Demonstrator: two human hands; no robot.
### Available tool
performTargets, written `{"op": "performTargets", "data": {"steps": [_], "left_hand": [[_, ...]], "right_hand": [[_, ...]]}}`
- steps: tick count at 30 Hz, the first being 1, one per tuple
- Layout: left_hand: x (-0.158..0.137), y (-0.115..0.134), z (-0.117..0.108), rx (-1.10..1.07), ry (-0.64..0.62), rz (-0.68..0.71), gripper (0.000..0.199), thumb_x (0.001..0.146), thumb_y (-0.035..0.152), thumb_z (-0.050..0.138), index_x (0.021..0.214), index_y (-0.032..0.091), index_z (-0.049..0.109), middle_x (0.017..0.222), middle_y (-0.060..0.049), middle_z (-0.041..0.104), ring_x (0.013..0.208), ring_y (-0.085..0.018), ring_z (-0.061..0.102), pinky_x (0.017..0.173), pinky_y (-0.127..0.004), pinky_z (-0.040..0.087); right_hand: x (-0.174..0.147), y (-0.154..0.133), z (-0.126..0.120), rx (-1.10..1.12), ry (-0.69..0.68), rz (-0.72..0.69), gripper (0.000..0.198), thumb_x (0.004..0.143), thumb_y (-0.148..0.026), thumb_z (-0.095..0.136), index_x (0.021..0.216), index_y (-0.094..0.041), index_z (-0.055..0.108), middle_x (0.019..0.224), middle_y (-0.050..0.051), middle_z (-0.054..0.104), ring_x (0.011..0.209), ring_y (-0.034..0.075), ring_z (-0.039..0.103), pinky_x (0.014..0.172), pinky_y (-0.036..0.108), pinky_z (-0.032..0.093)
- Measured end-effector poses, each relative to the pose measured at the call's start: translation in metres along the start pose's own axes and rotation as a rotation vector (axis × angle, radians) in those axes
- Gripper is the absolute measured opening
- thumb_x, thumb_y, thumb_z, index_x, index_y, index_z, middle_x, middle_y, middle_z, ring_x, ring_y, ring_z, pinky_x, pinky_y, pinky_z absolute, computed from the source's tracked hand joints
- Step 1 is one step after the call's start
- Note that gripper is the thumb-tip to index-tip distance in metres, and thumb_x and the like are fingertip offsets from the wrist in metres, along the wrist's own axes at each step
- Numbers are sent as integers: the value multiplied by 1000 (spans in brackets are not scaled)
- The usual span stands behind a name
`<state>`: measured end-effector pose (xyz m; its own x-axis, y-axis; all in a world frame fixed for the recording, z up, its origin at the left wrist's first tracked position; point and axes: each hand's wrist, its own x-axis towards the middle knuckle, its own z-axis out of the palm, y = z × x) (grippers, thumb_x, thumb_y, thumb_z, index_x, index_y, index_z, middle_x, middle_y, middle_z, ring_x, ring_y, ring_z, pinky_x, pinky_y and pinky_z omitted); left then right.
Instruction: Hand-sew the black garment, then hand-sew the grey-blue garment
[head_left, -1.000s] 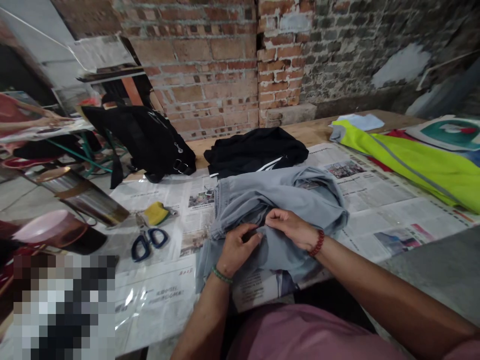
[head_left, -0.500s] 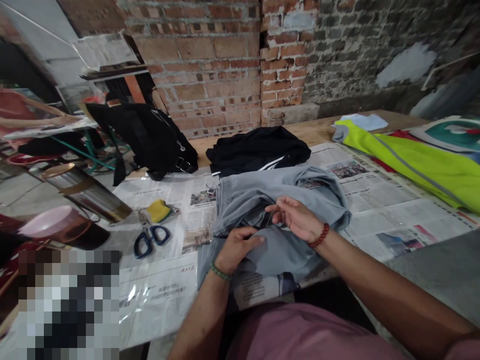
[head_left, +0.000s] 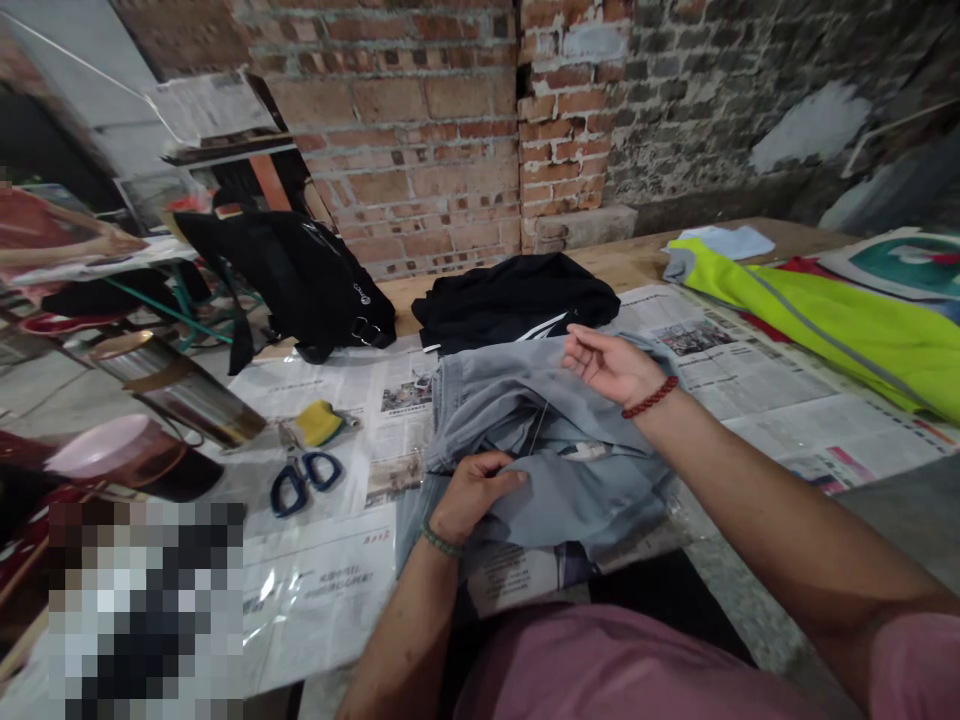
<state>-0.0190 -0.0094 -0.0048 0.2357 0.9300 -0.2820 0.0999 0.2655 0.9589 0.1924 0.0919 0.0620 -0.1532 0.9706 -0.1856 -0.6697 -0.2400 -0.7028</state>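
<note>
A grey garment [head_left: 570, 505] with a gathered band lies bunched on the newspaper in front of me. My left hand [head_left: 480, 490], with a green bead bracelet at the wrist, pinches a fold of its cloth between thumb and fingers. A thin thread [head_left: 541, 425] runs taut from the cloth near those fingers up towards my right hand [head_left: 607, 365]. That hand, wearing a red bead bracelet, is raised above the garment with its fingertips pinched together on the thread. Whether a needle sits in the fingers cannot be made out.
Blue-handled scissors [head_left: 304, 478] and a yellow sponge-like pad [head_left: 319, 422] lie to the left, near a steel flask [head_left: 191, 390] and a pink-lidded cup [head_left: 135, 455]. Behind are a black bag [head_left: 300, 285] and black clothing [head_left: 517, 300]. A neon-yellow garment [head_left: 832, 325] and an iron [head_left: 892, 262] lie right.
My right hand has moved up and away from the cloth, drawing out a longer stretch of thread. My left hand has kept its hold on the fold.
</note>
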Motion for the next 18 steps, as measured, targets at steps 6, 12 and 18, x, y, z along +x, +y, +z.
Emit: {"op": "performTargets", "data": {"steps": [6, 12, 18], "left_hand": [[-1, 0, 1, -8, -1, 0, 23, 57, 34, 71, 61, 13, 62, 54, 3, 55, 49, -8, 47, 47, -18, 36], [0, 0, 0, 22, -9, 5, 23, 58, 34, 71, 62, 13, 62, 55, 2, 54, 50, -8, 47, 47, -18, 37], [0, -1, -1, 28, -10, 17, 25, 57, 36, 72, 62, 13, 62, 56, 2, 56, 51, -9, 48, 47, -19, 38]], "right_hand": [[10, -32, 2, -58, 40, -132, 15, 85, -10, 44, 76, -18, 54, 58, -3, 64, 56, 10, 63, 56, 23, 53], [22, -55, -3, -137, 47, -219, 10, 82, -15, 51, 73, -19, 52, 59, -5, 61, 60, 10, 63, 59, 24, 52], [37, -76, -7, -200, 84, -288, 17, 85, -14, 46, 70, -20, 50, 59, -5, 59, 61, 9, 62, 60, 25, 52]]}}
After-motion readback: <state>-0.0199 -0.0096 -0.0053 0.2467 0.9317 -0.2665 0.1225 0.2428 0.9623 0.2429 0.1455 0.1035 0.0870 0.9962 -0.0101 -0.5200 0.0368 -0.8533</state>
